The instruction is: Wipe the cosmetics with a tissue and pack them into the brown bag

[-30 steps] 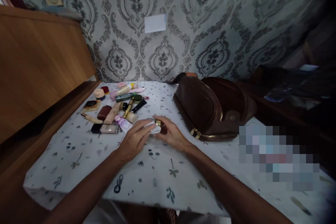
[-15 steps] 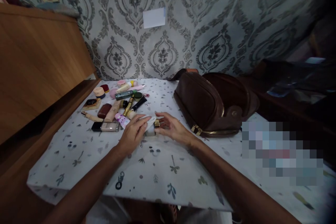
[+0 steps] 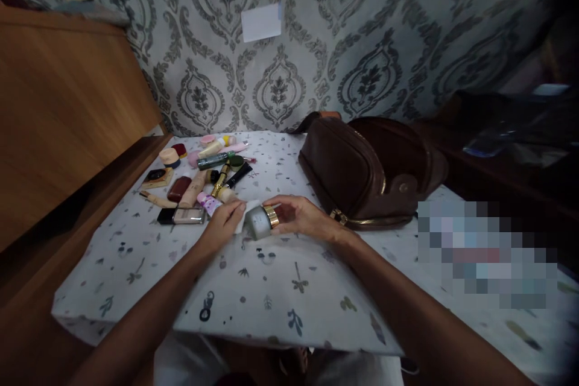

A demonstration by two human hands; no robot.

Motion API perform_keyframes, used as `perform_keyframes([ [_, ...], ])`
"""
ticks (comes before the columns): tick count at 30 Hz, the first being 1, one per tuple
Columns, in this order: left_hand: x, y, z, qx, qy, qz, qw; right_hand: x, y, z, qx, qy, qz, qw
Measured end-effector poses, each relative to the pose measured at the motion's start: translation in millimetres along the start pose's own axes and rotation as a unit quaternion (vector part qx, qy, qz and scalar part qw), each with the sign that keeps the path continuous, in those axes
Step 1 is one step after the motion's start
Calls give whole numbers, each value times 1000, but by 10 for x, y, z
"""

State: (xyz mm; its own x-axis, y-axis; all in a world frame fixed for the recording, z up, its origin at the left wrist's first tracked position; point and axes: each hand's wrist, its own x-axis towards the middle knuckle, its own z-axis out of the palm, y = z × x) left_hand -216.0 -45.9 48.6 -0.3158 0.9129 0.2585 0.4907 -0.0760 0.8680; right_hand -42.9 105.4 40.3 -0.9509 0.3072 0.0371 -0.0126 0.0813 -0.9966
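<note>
A frosted cosmetic jar (image 3: 258, 224) with a gold lid (image 3: 271, 216) is tilted on its side just above the cloth. My right hand (image 3: 298, 216) has its fingers closed around the lid end. To its left, my left hand (image 3: 224, 221) pinches a white wipe (image 3: 244, 217), which lies against the jar's left side. Near the left hand is a purple-and-white tube (image 3: 208, 203), and a foundation bottle with a black cap (image 3: 187, 215) lies further left.
Several cosmetics, among them a green tube (image 3: 212, 161) and a compact (image 3: 157, 177), lie at the back left. A brown leather bag (image 3: 341, 166) stands open at the right. The patterned tablecloth (image 3: 271, 307) reaches the near edge; a wooden cabinet (image 3: 76, 90) borders the left.
The jar has turned so that more of its frosted body shows. My left hand has drawn slightly left and down with the wipe, which was bunched over the jar before.
</note>
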Motion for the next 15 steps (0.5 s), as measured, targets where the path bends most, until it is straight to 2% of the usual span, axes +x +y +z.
perform_keyframes([
  [8, 30, -100, -9, -107, -15, -123, 986, 11, 25, 63, 72, -6, 8, 997],
  [15, 40, -89, 69, -249, 7, -188, 950, 27, 5, 147, 126, 59, -32, 990],
])
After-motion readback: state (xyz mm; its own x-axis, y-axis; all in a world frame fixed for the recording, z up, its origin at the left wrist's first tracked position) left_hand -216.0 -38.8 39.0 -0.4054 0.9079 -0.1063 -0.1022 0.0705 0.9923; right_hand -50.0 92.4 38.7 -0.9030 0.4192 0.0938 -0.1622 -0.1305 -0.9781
